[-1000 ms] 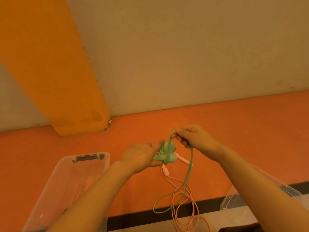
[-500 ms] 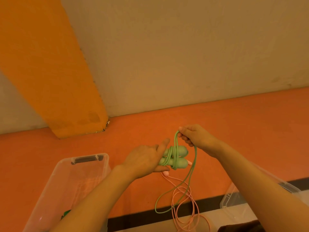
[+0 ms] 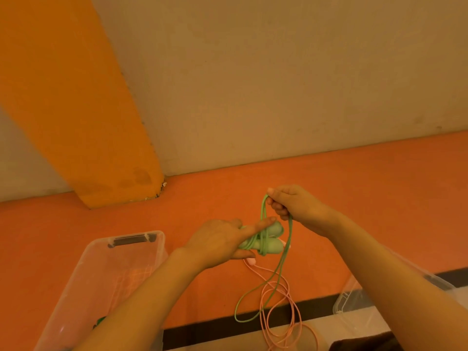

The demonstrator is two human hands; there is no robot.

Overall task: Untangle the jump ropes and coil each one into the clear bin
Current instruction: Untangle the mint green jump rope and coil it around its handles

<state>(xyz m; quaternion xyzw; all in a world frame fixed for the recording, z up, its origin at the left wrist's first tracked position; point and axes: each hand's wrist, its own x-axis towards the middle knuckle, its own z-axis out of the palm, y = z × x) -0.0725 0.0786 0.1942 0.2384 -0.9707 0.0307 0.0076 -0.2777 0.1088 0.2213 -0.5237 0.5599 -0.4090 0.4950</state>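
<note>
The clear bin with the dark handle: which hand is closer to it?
Left. The left hand, holding the green handles, sits just right of the clear bin. The right hand, pinching the green rope, is farther right, beyond the handles.

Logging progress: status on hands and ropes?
Left hand grips green handles. Right hand pinches green cord, winding. Pink rope dangles beneath, possibly tangled.

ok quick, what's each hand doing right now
Left hand: holds the two green handles, index finger straight along them.
Right hand: pinches the green cord above the handles.
</note>
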